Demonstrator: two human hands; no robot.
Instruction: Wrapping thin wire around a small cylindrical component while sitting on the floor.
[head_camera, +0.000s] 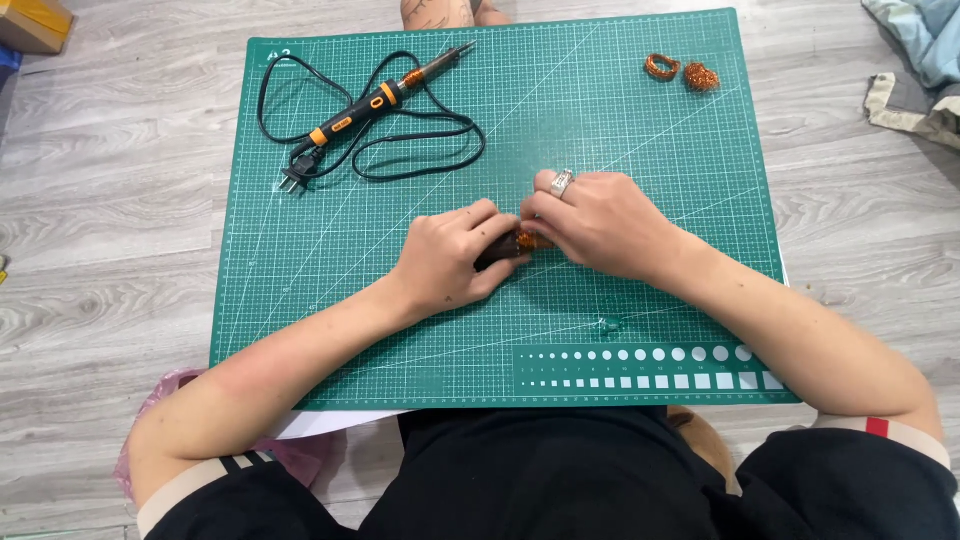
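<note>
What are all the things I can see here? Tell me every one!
cutting mat: 1, green with a white grid, on the grey wood floor
soldering iron: 1, black and orange with a black cord and plug, top left of the mat
copper wire coils: 2, orange, top right of the mat
small dark piece: 1, dark with an orange bit, mid-mat between the hands, mostly hidden
cloth: 1 heap, pale blue and beige, on the floor at top right
cardboard box: 1, brown, top left corner
pink bag: 1, beside the left elbow
left hand: 1, gripping the small dark piece
right hand: 1, wearing a ring, fingers on the piece's orange end
</note>
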